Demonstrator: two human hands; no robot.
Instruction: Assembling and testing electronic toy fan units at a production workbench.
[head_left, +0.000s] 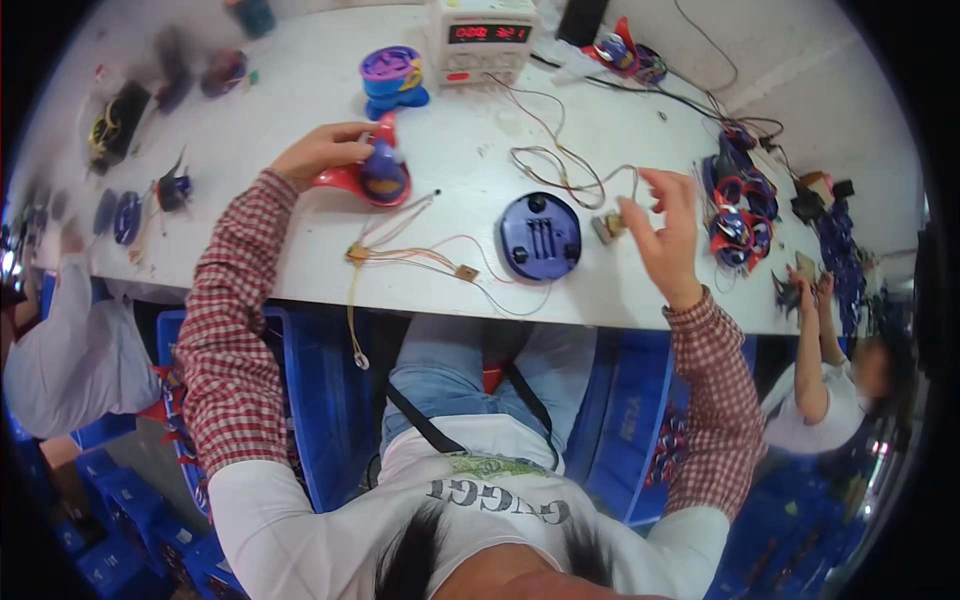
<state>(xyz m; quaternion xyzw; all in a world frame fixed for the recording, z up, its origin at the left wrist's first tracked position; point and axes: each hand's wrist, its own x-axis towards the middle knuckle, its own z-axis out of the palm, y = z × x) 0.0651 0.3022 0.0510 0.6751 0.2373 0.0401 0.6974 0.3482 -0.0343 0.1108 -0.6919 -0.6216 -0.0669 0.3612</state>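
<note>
My left hand [322,152] is closed on a red and purple plastic toy part [385,178], held at the table top left of centre. Thin wires run near it to a small circuit board [357,255] and a second little board [467,272]. To the right lies a round purple battery base [540,240] with slots facing up. My right hand [668,232] is beside it, thumb and fingers apart. Its thumb tip is at a small metallic piece [607,226]; whether they touch I cannot tell. A thin lead [580,187] loops close to its fingertips.
A white power supply [485,45] with a red display stands at the back, beside a blue and purple toy [392,80]. Red and purple parts [740,215] are piled at right. Blue bins [330,400] flank my legs. Other people sit at both sides.
</note>
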